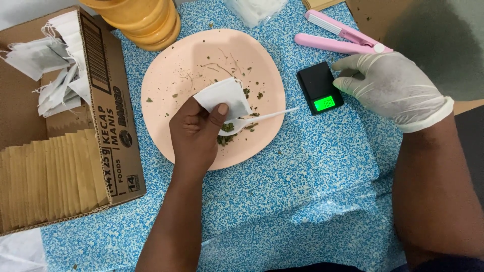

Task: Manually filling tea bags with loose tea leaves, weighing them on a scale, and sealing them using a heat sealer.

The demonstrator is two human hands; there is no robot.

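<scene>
1. The white paper sachet [224, 97] sits pinched in the left hand [194, 133], thumb pressed on its face and fingers curled shut behind it, above the pink plate [166, 75].
2. The right hand [390, 88], in a white glove, rests its loosely bent fingertips against the small black scale [318, 86], holding nothing.
3. A white plastic spoon [269, 116] lies on the plate beside dried green leaves [227, 132]; its bowl is hidden under the sachet.
4. Farther out, a cardboard box [113, 126] of sachets and brown envelopes is cut off at the left edge, and a pink sealing clamp [343, 38] lies behind the scale.
</scene>
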